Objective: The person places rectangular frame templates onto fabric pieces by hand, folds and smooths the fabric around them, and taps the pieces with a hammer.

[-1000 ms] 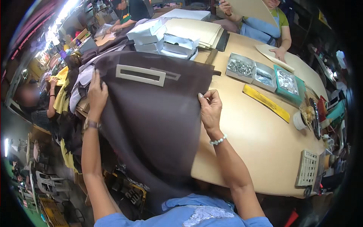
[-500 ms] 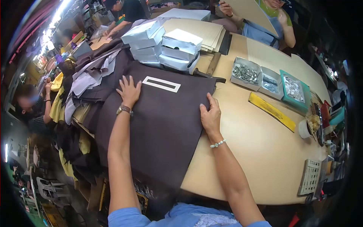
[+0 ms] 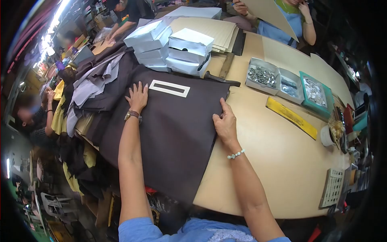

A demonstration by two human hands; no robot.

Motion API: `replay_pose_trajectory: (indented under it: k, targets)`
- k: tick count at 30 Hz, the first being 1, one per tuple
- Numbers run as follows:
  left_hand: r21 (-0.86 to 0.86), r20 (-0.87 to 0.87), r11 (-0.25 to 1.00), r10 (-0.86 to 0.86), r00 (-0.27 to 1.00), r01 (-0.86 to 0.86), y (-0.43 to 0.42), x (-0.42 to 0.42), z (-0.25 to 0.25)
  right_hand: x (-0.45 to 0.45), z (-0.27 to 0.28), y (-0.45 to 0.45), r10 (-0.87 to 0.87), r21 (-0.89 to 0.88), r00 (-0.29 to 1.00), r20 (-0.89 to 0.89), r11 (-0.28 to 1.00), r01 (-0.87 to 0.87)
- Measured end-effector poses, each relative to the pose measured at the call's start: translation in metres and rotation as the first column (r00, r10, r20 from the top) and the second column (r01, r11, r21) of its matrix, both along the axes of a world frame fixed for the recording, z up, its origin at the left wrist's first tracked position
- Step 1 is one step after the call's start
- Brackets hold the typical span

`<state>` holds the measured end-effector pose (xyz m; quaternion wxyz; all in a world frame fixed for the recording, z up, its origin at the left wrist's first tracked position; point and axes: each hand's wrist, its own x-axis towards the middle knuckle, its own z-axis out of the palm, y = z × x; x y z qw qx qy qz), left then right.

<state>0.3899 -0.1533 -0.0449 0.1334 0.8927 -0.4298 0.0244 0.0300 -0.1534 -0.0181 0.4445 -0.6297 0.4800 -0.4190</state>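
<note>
A dark brown sheet of material (image 3: pixel 173 133) lies flat over the table's left part, its lower end hanging past the front edge. Near its top is a white rectangular frame shape (image 3: pixel 169 88) with a dark slot. My left hand (image 3: pixel 137 98) rests on the sheet left of that shape, fingers spread. At the sheet's right edge is my right hand (image 3: pixel 225 123), thumb and forefinger apart, touching the edge; its other fingers are partly hidden.
White boxes (image 3: pixel 189 50) are stacked behind the sheet, with a hammer-like tool (image 3: pixel 226 66) beside them. Trays of metal parts (image 3: pixel 263 76) and a yellow bar (image 3: pixel 291 117) lie to the right. Cloth (image 3: pixel 94 82) is piled left. Co-workers are around the table.
The sheet, raised between my hands a second ago, now lies flat. My left hand has moved right onto it and spread. The view has shifted slightly since half a second ago.
</note>
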Motion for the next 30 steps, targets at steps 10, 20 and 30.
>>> replay_pose_trajectory:
  k: [10,20,30]
  targets:
    - [-0.092,0.114,0.996,-0.011,0.993,0.022,-0.014,0.014,-0.004,0.006,-0.007,0.003,-0.024,-0.014,0.999,0.021,1.000,0.024]
    - [-0.059,0.108,0.934,-0.344,0.933,0.352,-0.016,-0.131,0.024,0.006,-0.020,-0.009,-0.091,0.095,0.910,0.405,0.994,0.057]
    - [-0.102,-0.023,0.954,-0.284,0.959,0.280,-0.024,-0.147,0.012,-0.001,-0.016,-0.012,-0.087,0.188,0.809,0.582,0.982,-0.030]
